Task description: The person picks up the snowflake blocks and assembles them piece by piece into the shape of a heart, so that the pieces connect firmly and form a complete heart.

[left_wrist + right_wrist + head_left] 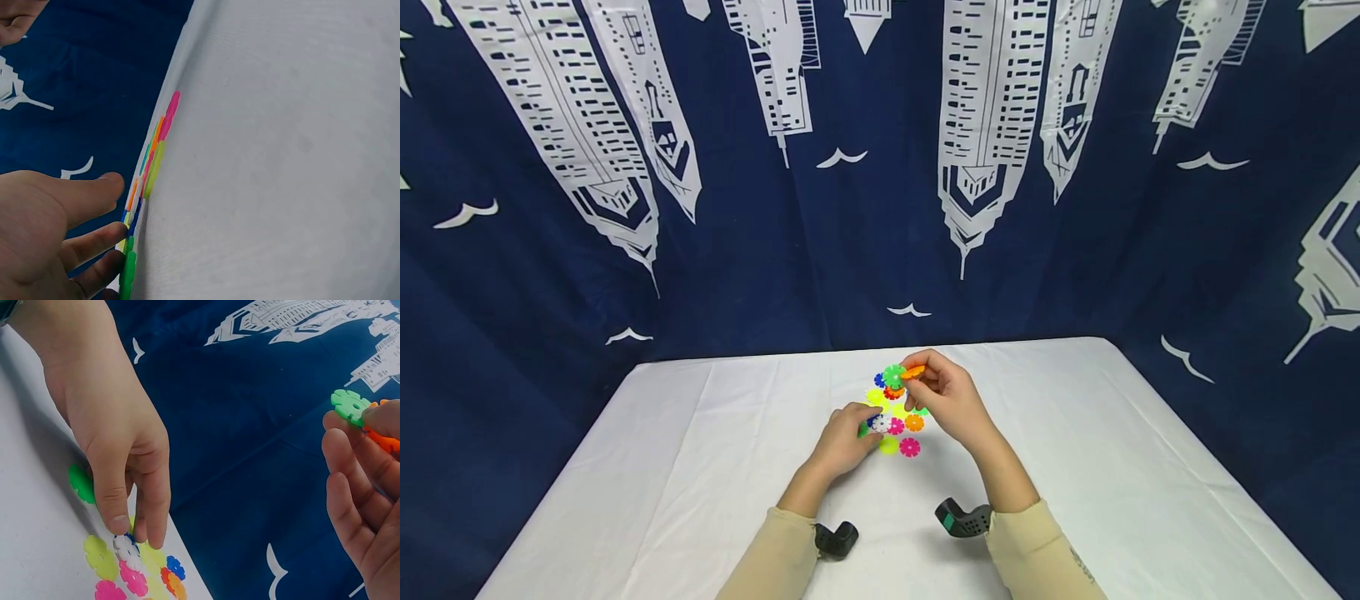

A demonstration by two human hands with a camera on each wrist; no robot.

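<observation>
White desk [700, 467] carrying pieces [896, 426]; right hand [951, 396] pinching green disc [892, 377], orange disc [913, 373]; left hand [844, 439], fingers parted, touching pieces.

Notched flower discs [910, 447]: thin plastic by their look; smooth-faced, evenly coloured;
Bench cover [700, 467]: white cloth; matt, finely textured, faintly creased;
Backdrop [737, 283]: navy cloth; matt, softly rippled, its white skyline lying flat like print;
Sleeves [771, 557]: beige cloth; matt, soft-looking;
Wrist devices [837, 542]: black, hard plastic by their look; mostly matt, perforated on the right one
</observation>
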